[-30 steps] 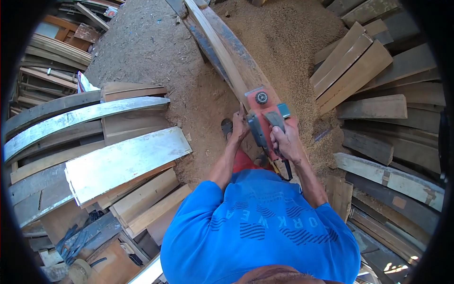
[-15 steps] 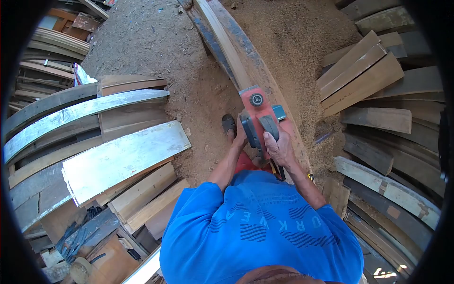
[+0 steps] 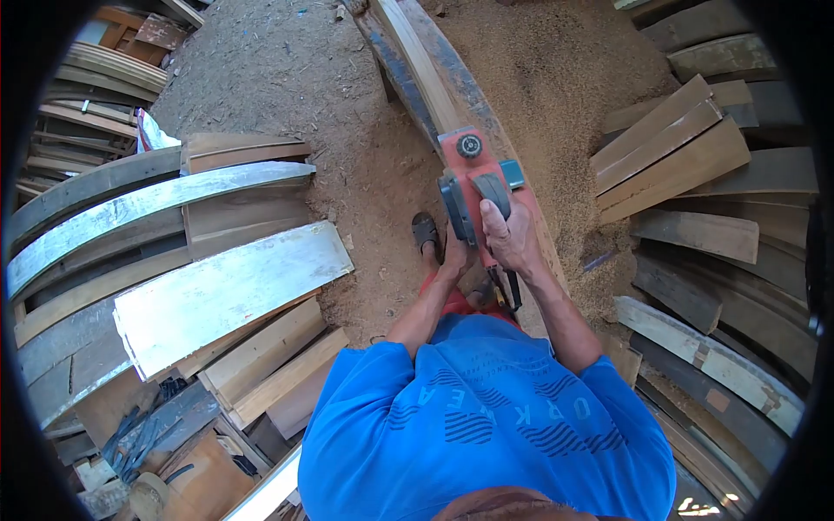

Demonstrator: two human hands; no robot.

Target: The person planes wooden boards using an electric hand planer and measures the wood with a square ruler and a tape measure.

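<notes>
A red electric planer (image 3: 462, 165) with a black front knob rests on a long, narrow wooden strip (image 3: 419, 61). The strip lies lengthwise on a worn wooden bench (image 3: 476, 97). My right hand (image 3: 514, 234) is wrapped round the planer's rear handle, thumb on top. Close behind the planer's black side housing, my left hand (image 3: 458, 253) is low beside the bench; its fingers are mostly hidden. A dark cord (image 3: 514, 291) trails from the planer's back end toward my body.
Stacked boards lie to the left, with a white-painted board (image 3: 230, 291) on top. More planks (image 3: 673, 161) are piled on the right. Sawdust (image 3: 547, 65) covers the ground beside the bench. My sandalled foot (image 3: 426, 233) stands left of the bench.
The planer has slid forward along the strip, away from my body, with my right hand on its handle. My left hand has shifted slightly right and back, now behind the planer's side housing.
</notes>
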